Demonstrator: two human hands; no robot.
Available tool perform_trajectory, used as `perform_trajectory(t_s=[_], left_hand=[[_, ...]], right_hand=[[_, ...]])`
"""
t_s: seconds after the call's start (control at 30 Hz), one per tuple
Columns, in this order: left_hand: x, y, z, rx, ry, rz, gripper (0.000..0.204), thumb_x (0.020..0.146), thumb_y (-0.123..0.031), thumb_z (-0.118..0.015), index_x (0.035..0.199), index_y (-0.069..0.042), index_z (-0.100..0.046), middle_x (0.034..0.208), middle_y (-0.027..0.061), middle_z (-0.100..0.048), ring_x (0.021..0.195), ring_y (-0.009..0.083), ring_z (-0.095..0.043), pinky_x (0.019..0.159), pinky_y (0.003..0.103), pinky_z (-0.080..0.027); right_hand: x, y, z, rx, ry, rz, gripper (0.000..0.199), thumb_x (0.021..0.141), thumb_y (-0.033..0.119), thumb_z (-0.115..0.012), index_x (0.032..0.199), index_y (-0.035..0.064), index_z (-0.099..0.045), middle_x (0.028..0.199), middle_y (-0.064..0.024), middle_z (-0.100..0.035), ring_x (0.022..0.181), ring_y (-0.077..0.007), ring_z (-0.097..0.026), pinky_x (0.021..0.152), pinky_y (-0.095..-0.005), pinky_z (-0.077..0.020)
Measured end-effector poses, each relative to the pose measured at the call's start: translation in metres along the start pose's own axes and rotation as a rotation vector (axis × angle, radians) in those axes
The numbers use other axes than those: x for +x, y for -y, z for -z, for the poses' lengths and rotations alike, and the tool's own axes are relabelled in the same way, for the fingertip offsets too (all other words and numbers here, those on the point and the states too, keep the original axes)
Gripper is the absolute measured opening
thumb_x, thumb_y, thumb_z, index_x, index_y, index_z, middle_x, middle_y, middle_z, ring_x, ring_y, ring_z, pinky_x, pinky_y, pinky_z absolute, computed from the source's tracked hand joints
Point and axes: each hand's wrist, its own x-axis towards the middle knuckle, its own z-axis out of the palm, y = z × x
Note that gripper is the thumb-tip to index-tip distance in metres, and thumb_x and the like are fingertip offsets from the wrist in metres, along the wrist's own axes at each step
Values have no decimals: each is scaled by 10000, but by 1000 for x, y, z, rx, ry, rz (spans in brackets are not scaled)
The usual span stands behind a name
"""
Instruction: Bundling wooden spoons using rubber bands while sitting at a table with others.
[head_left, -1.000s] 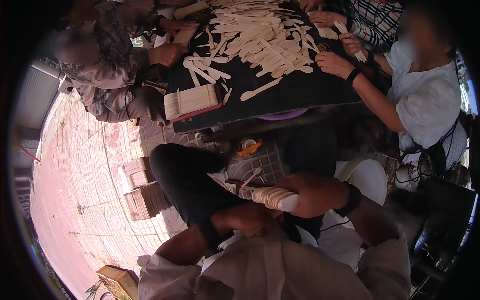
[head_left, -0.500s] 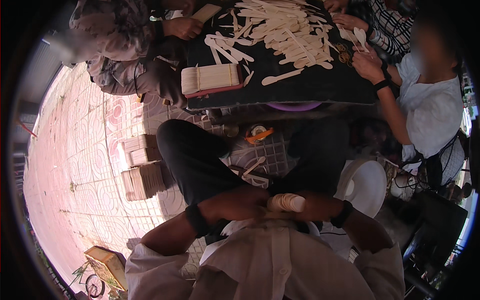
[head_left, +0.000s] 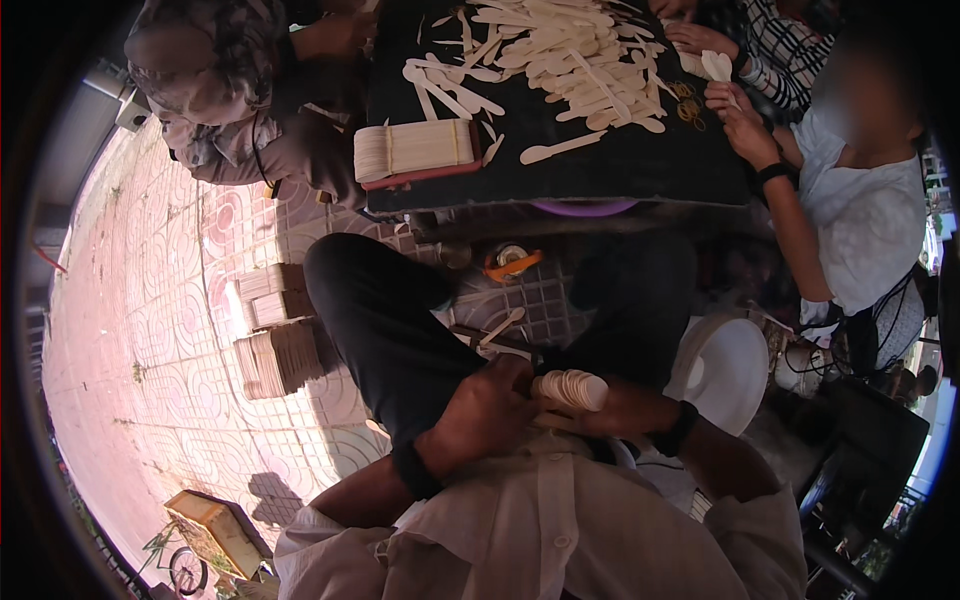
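Observation:
A stack of wooden spoons (head_left: 572,390) sits between my hands in front of my shirt, its rounded ends fanned toward the right. My right hand (head_left: 628,408) is wrapped round the stack, its fingers partly hidden behind it. At the stack's left end, my left hand (head_left: 488,402) is closed with the knuckles up; what its fingers pinch, if anything, is hidden. Beyond my knees, a large heap of loose wooden spoons (head_left: 575,65) covers the black tabletop (head_left: 620,175). A banded block of wooden pieces (head_left: 415,150) rests in a red tray near the table's front left corner.
A co-worker at the right holds spoons in one hand (head_left: 738,115), near some rubber bands (head_left: 688,105). Another person sits at the far left. Between my legs lie an orange-and-white tape roll (head_left: 513,263) and a spoon. Stacked wooden bundles (head_left: 275,360) stand left; a white bucket (head_left: 725,370) stands right.
My left hand has risen and turned knuckles up beside the stack. The spoon stack and right hand have shifted slightly upward. The left co-worker's hand and pale piece have moved away from the table's edge.

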Motion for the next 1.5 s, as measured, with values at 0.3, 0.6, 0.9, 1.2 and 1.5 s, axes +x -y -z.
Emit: perform_trajectory(t_s=[0.3, 0.6, 0.9, 1.2, 1.5], left_hand=[[-16, 13, 13, -384, 148, 155, 195, 854, -116, -535, 1008, 4, -531, 867, 86, -572, 759, 128, -572, 648, 264, -469], [-17, 15, 2, -551, 133, 218, 219, 856, -62, -485, 1066, 2, -492, 907, 85, -550, 729, 126, -567, 638, 248, -477], [-9, 13, 7, -851, 255, 347, 283, 869, -133, -549, 1118, -6, -500, 1002, 68, -553, 781, 100, -556, 660, 233, -460], [-13, 7, -3, -498, 134, -41, 533, 757, -50, -660, 1232, -10, -422, 1127, 135, -525, 1029, 210, -536, 862, 300, -440], [2, 3, -4, -354, 123, -231, 605, 755, -85, -677, 1279, -35, -379, 1206, 162, -489, 1088, 258, -517, 885, 331, -441]], right_hand=[[-4, 8, -4, -9, -20, -62, 441, 780, 196, -627, 1151, -12, -508, 1040, -124, -598, 940, -195, -577, 839, -309, -450], [-8, -5, 1, 124, -115, -91, 475, 745, 147, -630, 1165, -20, -484, 1027, -116, -594, 921, -182, -573, 820, -298, -452], [0, 22, 10, -34, 97, -40, 487, 733, 123, -622, 1175, -16, -472, 1049, -113, -580, 951, -188, -556, 839, -303, -439], [-1, 35, 17, 52, 174, -169, 482, 754, 168, -610, 1185, 6, -469, 1081, -93, -562, 1007, -192, -525, 893, -293, -394], [-7, 18, 18, 536, 242, -225, 472, 750, 158, -626, 1173, 9, -478, 1069, -96, -567, 1000, -180, -534, 881, -298, -402]])
